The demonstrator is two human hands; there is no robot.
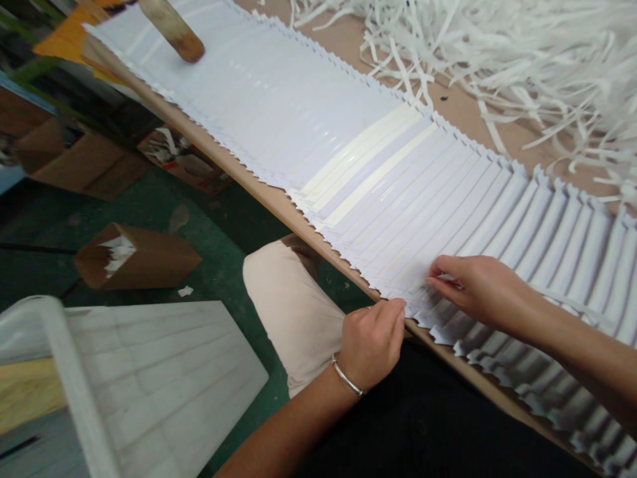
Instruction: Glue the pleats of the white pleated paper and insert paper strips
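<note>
A long row of overlapping white paper sheets (239,86) runs along the table, fanned so that their notched edges show. Glossy pale-yellow strips cross some of them near the middle, and toward the right the sheets rise in curled folds. My left hand (371,342), with a silver bangle at the wrist, is closed at the near table edge, fingertips pinching the corner of a sheet. Just right of it, my right hand (478,285) hovers low over the sheets with thumb and forefinger pressed together. Whatever lies in that pinch is too small to make out.
Loose white strips (522,60) are heaped at the table's back right. A wooden block or handle (174,33) rests on the sheets at the far left. On the green floor are a cardboard box (154,255) with paper scraps and a large white plastic bin (164,372).
</note>
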